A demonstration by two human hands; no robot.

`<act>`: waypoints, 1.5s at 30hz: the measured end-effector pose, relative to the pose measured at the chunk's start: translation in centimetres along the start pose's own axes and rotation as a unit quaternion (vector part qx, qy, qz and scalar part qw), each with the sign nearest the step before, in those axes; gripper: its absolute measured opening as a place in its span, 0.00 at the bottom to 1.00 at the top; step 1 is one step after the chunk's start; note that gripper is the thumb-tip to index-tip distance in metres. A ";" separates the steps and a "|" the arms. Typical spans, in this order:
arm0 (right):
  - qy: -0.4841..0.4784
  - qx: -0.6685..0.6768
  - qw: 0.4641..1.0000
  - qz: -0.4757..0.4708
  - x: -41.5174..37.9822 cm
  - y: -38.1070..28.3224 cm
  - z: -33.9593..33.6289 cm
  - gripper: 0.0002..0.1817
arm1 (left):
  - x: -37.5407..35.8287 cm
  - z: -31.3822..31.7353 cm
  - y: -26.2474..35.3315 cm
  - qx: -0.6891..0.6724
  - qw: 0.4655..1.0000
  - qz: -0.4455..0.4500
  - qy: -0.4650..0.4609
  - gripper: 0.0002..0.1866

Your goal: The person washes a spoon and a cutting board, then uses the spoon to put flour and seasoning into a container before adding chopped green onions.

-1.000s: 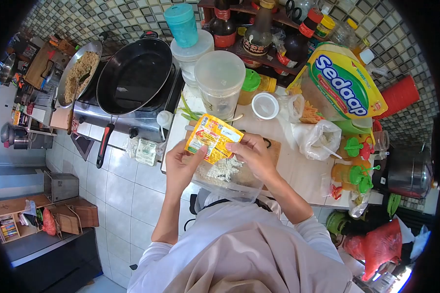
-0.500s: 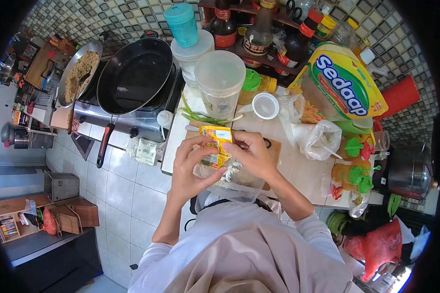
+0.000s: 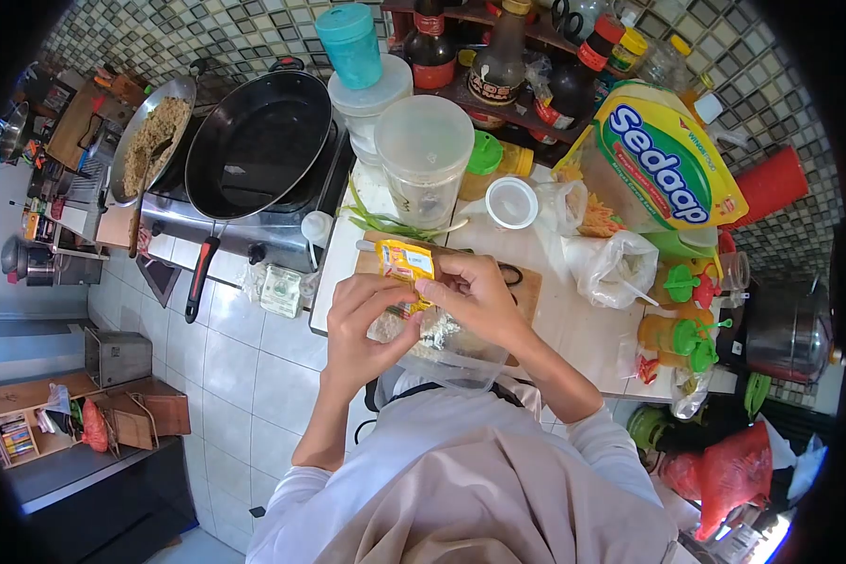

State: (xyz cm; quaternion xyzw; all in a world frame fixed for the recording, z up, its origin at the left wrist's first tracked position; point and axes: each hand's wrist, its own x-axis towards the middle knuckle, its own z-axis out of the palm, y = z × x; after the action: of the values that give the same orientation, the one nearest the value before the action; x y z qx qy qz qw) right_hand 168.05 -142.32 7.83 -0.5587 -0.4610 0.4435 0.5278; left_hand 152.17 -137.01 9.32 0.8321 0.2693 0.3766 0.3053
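A small yellow packet (image 3: 406, 259) is held between my two hands, above a clear plastic container (image 3: 461, 369) with white powder in it. My left hand (image 3: 365, 320) pinches the lower left part of the packet. The right side of the packet is in the fingers of my right hand (image 3: 475, 296). Under the container lies a wooden board (image 3: 528, 299), with dark scissor handles beside my right fingers. Green onion stalks (image 3: 385, 224) rest just beyond the packet.
A black frying pan (image 3: 258, 146) and a pan of brown food (image 3: 155, 136) stand on the stove at left. Lidded tubs (image 3: 424, 155), a small white-rimmed cup (image 3: 511, 203), a plastic bag (image 3: 616, 271), green-lidded jars (image 3: 667, 334) and a large Sedaap pack (image 3: 663, 164) stand around the counter.
The packet has shifted slightly up and left and is tilted differently. My left fingers have closed in, covering more of its lower part.
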 end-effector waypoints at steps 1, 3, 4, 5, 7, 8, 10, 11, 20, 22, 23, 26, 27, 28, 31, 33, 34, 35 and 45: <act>0.000 0.000 1.000 0.000 0.1 0.3 0.1 0.14 | -0.1 0.0 -0.2 0.000 1.000 0.000 0.000 0.11; 0.007 0.001 0.999 -0.036 0.2 0.6 0.2 0.13 | -0.3 -0.2 -0.7 0.032 0.999 0.043 0.002 0.11; 0.007 0.001 0.999 -0.036 0.2 0.3 0.1 0.13 | -0.2 -0.2 -0.7 0.031 0.999 0.043 0.002 0.11; -0.004 -0.007 1.000 -0.025 0.2 -0.2 0.0 0.13 | 0.0 -0.3 -0.7 0.055 0.996 0.067 0.011 0.11; -0.016 -0.015 1.000 -0.014 0.2 -0.7 0.0 0.13 | 0.1 -0.4 -0.5 0.079 0.993 0.091 0.020 0.11; -0.012 -0.015 1.000 -0.012 0.3 -0.8 0.1 0.13 | 0.2 -0.5 -0.4 0.073 0.994 0.083 0.018 0.11; -0.008 -0.015 1.000 -0.010 0.3 -0.9 0.1 0.13 | 0.3 -0.7 -0.1 0.068 0.995 0.076 0.015 0.11; -0.007 -0.014 1.000 -0.009 0.3 -1.0 0.1 0.13 | 0.3 -0.7 0.0 0.068 0.995 0.075 0.014 0.11; -0.018 -0.027 0.999 -0.008 0.1 -1.6 0.1 0.13 | 0.0 -0.6 -0.7 0.080 0.993 0.083 0.013 0.11; -0.018 -0.030 0.999 -0.009 0.1 -1.5 0.1 0.13 | 0.2 -0.5 -0.6 0.074 0.993 0.086 0.012 0.11; -0.014 -0.025 0.999 -0.013 0.1 -1.0 0.1 0.14 | 0.3 -0.5 -0.5 0.072 0.994 0.084 0.014 0.10; -0.009 -0.021 1.000 -0.015 0.1 -0.8 0.2 0.14 | 0.3 -0.7 -0.3 0.080 0.993 0.086 0.017 0.10; -0.007 -0.021 1.000 -0.014 0.1 -0.9 0.2 0.14 | 0.3 -0.7 -0.3 0.090 0.992 0.091 0.018 0.10; -0.007 -0.021 1.000 -0.014 0.0 -1.1 0.2 0.14 | 0.3 -0.7 -0.3 0.090 0.992 0.091 0.018 0.10; -0.026 -0.054 0.998 0.006 0.0 -1.3 0.1 0.14 | 0.2 -0.7 -0.3 0.106 0.988 0.111 0.021 0.10; -0.012 -0.013 1.000 -0.005 0.1 -0.7 0.4 0.14 | 0.2 -0.7 -0.3 0.106 0.988 0.112 0.025 0.10; -0.012 -0.013 1.000 -0.005 0.1 -0.9 0.3 0.14 | 0.2 -0.7 -0.4 0.106 0.988 0.112 0.025 0.10; -0.023 -0.031 0.999 -0.004 0.2 -1.4 0.2 0.14 | 0.1 -0.6 -0.5 0.101 0.989 0.105 0.031 0.09; -0.071 -0.273 0.948 -0.150 -0.4 -2.8 -0.4 0.14 | -0.1 -0.8 -0.3 0.055 0.998 0.029 0.026 0.10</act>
State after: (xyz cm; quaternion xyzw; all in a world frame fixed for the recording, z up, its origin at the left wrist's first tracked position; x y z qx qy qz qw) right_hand 168.25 -142.70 10.60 -0.5732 -0.6788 0.2551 0.3816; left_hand 151.43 -136.62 9.51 0.8451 0.2736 0.3910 0.2411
